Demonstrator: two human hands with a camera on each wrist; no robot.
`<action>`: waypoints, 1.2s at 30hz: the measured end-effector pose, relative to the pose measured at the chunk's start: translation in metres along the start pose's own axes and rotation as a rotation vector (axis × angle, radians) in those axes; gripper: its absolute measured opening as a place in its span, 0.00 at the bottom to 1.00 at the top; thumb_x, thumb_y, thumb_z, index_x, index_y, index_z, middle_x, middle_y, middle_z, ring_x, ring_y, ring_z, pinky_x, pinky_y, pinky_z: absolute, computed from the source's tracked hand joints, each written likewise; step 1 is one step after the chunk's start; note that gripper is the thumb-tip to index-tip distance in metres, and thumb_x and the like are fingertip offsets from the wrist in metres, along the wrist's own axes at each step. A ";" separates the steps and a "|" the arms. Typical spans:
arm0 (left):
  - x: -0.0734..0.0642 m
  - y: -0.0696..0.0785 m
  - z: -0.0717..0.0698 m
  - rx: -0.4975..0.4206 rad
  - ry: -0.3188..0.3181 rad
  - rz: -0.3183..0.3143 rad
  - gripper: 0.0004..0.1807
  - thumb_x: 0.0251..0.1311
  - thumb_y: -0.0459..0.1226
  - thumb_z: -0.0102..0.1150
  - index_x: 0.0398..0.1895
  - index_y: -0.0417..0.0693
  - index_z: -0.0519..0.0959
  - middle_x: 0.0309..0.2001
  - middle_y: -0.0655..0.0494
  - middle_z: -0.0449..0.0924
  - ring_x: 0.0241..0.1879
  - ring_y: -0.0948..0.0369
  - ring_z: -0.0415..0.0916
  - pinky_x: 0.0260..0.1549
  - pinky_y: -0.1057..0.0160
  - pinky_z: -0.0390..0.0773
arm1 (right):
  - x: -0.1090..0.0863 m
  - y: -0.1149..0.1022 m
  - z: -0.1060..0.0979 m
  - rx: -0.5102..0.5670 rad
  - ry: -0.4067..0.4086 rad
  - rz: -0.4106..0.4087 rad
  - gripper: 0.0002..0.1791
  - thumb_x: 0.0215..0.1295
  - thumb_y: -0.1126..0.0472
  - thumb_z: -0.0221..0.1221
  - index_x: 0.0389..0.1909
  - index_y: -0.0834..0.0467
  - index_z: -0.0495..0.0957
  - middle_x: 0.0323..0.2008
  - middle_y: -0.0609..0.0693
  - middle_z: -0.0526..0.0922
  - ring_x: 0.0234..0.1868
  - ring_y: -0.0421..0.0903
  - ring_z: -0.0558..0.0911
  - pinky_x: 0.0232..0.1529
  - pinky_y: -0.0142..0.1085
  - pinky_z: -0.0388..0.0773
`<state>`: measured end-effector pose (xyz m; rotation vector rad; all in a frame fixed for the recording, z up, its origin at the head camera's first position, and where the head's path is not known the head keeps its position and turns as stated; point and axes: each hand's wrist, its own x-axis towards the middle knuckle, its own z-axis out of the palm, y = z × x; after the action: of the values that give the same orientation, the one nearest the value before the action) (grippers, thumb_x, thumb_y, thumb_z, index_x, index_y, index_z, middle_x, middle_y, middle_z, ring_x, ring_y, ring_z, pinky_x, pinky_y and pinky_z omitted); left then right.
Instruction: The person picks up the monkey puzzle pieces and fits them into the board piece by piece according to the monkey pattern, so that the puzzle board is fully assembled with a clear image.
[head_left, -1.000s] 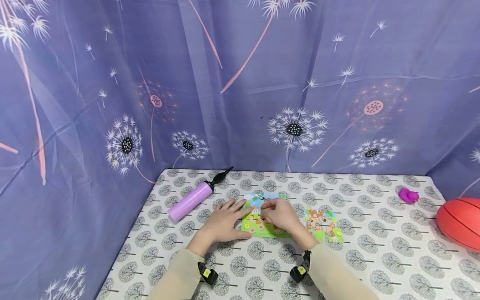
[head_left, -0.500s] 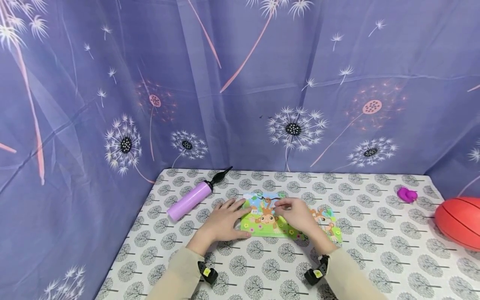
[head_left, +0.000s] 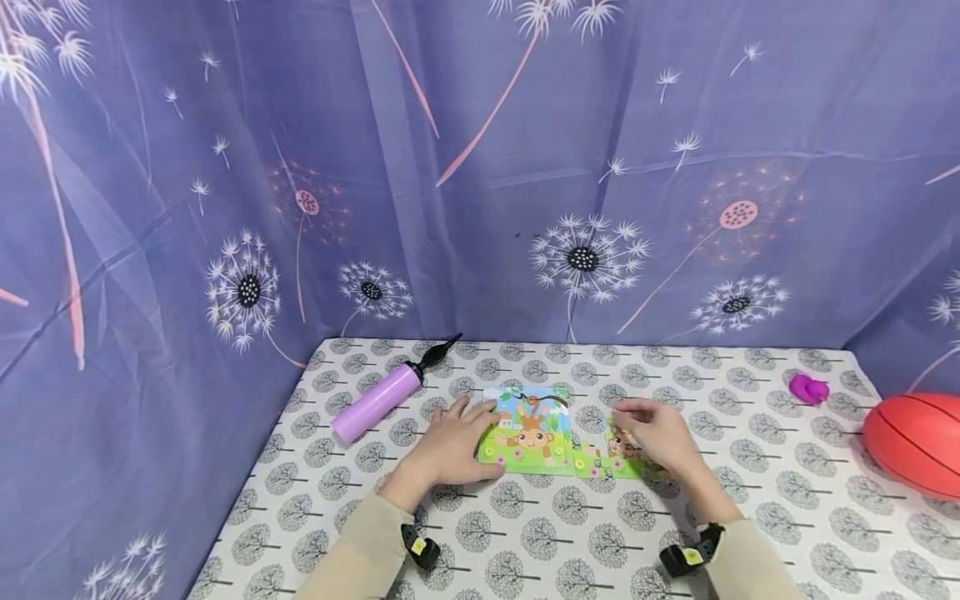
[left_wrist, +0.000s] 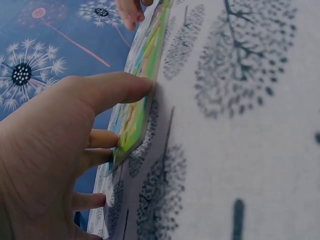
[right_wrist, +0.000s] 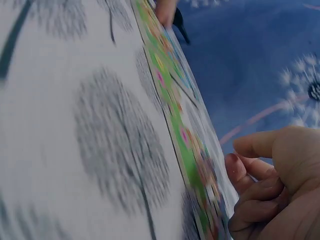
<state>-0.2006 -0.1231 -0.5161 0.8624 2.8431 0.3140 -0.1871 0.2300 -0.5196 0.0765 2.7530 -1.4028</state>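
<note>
We see the monkey-picture board (head_left: 528, 440) lying flat on the tree-print tablecloth (head_left: 540, 537), with an incomplete row of jigsaw pieces (head_left: 611, 460) just to its right; whether their edges touch, we cannot tell. Our left hand (head_left: 448, 448) is spread, thumb against the board's near edge and fingertips at its left side. Our right hand (head_left: 660, 435) is over the right-hand pieces, fingers loosely bent, with nothing visible between them. We judge that a sideways brush from those fingertips could nudge the pieces apart, since nothing braces them, and that a rightward push by our left hand could drive the board into them.
</note>
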 end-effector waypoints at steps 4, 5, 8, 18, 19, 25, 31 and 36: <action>0.000 0.001 0.003 0.058 -0.005 0.006 0.47 0.62 0.69 0.55 0.81 0.59 0.63 0.82 0.57 0.54 0.78 0.35 0.50 0.66 0.21 0.53 | -0.005 0.007 -0.013 -0.039 -0.006 0.006 0.20 0.71 0.54 0.66 0.57 0.62 0.83 0.44 0.56 0.86 0.32 0.47 0.80 0.31 0.39 0.77; 0.000 0.001 0.004 0.068 -0.004 0.010 0.47 0.62 0.70 0.54 0.81 0.61 0.62 0.82 0.57 0.53 0.77 0.34 0.50 0.66 0.21 0.54 | -0.006 0.009 -0.014 -0.042 -0.014 0.008 0.20 0.70 0.54 0.67 0.56 0.63 0.83 0.44 0.55 0.85 0.32 0.47 0.81 0.31 0.39 0.78; 0.000 0.002 0.005 0.093 -0.001 0.019 0.46 0.64 0.70 0.52 0.82 0.65 0.61 0.82 0.56 0.53 0.77 0.33 0.50 0.65 0.21 0.55 | -0.008 0.011 -0.016 -0.055 -0.042 0.021 0.24 0.65 0.53 0.71 0.56 0.64 0.82 0.41 0.53 0.84 0.30 0.47 0.80 0.29 0.38 0.78; 0.001 0.004 0.005 0.091 -0.015 0.025 0.42 0.66 0.70 0.49 0.81 0.69 0.61 0.83 0.55 0.50 0.77 0.32 0.47 0.66 0.21 0.52 | -0.006 0.003 -0.014 -0.163 -0.072 0.042 0.31 0.55 0.48 0.77 0.53 0.64 0.82 0.34 0.49 0.80 0.31 0.46 0.77 0.32 0.38 0.75; 0.001 0.004 0.005 0.091 -0.017 0.026 0.42 0.66 0.70 0.49 0.81 0.70 0.61 0.83 0.54 0.50 0.78 0.32 0.47 0.67 0.21 0.52 | -0.005 0.002 -0.014 -0.164 -0.074 0.048 0.31 0.55 0.48 0.77 0.53 0.64 0.81 0.34 0.49 0.80 0.31 0.46 0.77 0.32 0.38 0.75; 0.003 0.002 0.007 0.120 -0.019 0.040 0.41 0.67 0.70 0.47 0.81 0.71 0.61 0.83 0.54 0.48 0.80 0.40 0.44 0.70 0.25 0.49 | -0.003 -0.001 -0.014 -0.181 -0.083 0.054 0.30 0.53 0.49 0.78 0.50 0.63 0.80 0.34 0.49 0.79 0.32 0.47 0.76 0.34 0.39 0.74; 0.003 0.001 0.007 0.130 -0.005 0.062 0.41 0.67 0.70 0.47 0.81 0.70 0.62 0.83 0.52 0.50 0.81 0.48 0.46 0.73 0.31 0.49 | -0.003 0.000 -0.012 -0.200 -0.067 0.043 0.30 0.52 0.49 0.78 0.48 0.62 0.80 0.36 0.49 0.79 0.34 0.47 0.76 0.37 0.38 0.75; 0.002 0.002 0.007 0.102 -0.007 0.061 0.43 0.65 0.69 0.50 0.80 0.67 0.63 0.82 0.50 0.51 0.80 0.49 0.49 0.74 0.34 0.51 | -0.004 -0.002 -0.010 -0.200 -0.068 0.037 0.29 0.52 0.51 0.78 0.48 0.63 0.80 0.37 0.50 0.80 0.34 0.47 0.77 0.35 0.38 0.76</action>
<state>-0.1999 -0.1188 -0.5220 0.9685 2.8523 0.1744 -0.1832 0.2374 -0.5120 0.0699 2.8017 -1.0933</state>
